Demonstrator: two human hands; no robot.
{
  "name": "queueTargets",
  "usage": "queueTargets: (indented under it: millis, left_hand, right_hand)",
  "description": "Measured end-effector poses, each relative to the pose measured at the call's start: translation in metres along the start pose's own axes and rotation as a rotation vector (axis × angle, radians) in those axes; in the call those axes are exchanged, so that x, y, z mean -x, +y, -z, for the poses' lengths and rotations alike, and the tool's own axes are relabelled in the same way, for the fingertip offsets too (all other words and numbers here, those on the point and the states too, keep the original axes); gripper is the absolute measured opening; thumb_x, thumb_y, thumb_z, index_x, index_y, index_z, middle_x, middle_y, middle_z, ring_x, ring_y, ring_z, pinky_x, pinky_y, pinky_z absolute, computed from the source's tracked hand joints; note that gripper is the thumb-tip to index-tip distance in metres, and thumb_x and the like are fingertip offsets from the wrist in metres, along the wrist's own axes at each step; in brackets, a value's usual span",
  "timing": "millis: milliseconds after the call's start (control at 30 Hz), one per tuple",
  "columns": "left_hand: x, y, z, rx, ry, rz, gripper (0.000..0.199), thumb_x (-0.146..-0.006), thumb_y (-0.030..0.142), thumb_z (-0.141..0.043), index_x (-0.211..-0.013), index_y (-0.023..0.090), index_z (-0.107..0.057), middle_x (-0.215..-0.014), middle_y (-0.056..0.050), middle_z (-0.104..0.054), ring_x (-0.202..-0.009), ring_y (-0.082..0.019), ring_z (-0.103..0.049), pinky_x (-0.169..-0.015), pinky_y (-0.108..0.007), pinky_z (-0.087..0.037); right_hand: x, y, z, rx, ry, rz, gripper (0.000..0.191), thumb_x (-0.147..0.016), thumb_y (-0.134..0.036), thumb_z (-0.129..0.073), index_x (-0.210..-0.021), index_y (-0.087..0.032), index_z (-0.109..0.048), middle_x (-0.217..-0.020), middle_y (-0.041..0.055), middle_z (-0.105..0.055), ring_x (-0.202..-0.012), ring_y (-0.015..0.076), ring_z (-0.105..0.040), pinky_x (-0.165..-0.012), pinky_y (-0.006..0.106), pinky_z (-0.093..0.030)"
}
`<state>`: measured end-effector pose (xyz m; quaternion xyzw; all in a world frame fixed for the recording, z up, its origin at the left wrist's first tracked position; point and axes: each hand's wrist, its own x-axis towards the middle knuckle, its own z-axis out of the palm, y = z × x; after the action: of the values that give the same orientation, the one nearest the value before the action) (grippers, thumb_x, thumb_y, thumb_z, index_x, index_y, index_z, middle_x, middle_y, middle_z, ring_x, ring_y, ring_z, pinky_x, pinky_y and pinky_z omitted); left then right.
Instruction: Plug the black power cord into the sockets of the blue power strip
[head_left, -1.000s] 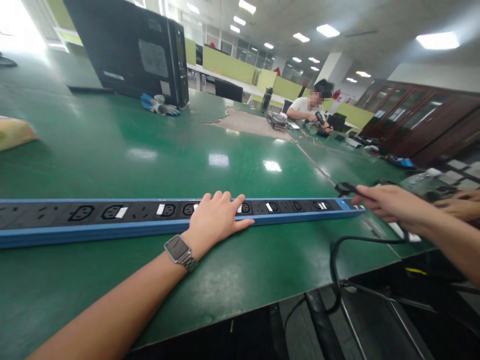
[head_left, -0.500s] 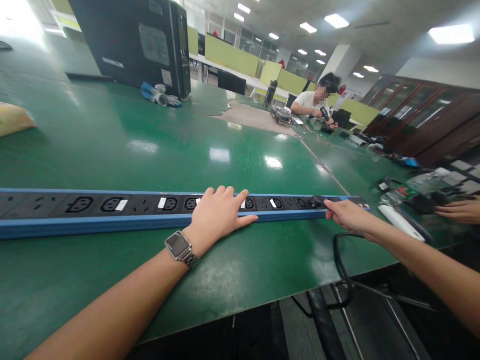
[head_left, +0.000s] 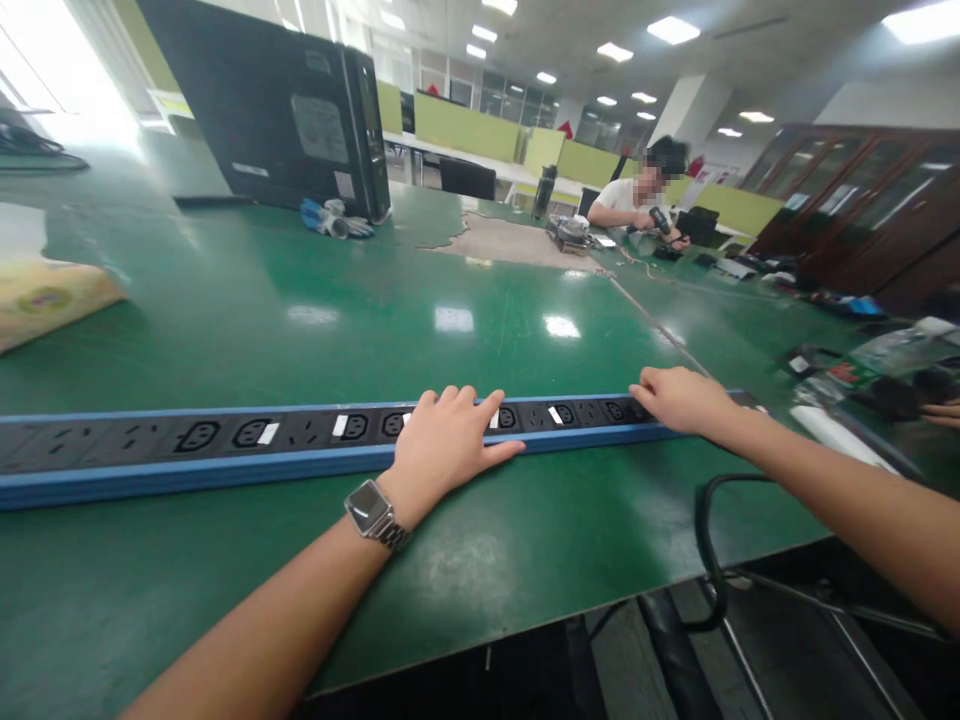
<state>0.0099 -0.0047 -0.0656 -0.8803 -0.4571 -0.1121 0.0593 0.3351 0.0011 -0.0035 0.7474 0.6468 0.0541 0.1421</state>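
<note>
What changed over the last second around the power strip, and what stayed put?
The right hand carried a black plug in from the right and now presses down at the right end of the power strip, plug hidden under it. The left hand stayed flat on the strip's middle.

This is a large open-plan workroom, part office and part electronics workshop. A wide counter (head_left: 300, 330) covered in glossy green matting, worn through in one patch, fills the foreground and runs far back. On it stand a black desktop computer tower (head_left: 277, 110) and a long blue-edged black power strip with many sockets (head_left: 225, 445). At the far end a seated person in a white shirt (head_left: 634, 195) works among small devices and cables. Behind are yellow-green cubicle partitions (head_left: 465, 125), rows of rectangular ceiling light panels (head_left: 675, 28), a white column and dark wooden glass-fronted cabinets (head_left: 847, 200) along the right wall.
</note>
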Motion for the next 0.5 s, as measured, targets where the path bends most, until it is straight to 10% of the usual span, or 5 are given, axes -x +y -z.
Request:
queueTargets:
  millis: [500]
  left_hand:
    - [-0.001,-0.001,0.001,-0.007,-0.03,-0.003,0.07,-0.086,0.072,-0.036,-0.138,0.026,-0.046,-0.105,-0.01,-0.063,-0.098,-0.028,-0.057,-0.082,-0.039,-0.04]
  right_hand:
    - [0.021,-0.021,-0.023,0.089,0.145,-0.053,0.044,-0.096,-0.04,-0.024,-0.099,-0.017,-0.062,-0.086,0.0177,-0.069,-0.078,0.0289,-0.067,-0.064,0.034,-0.042]
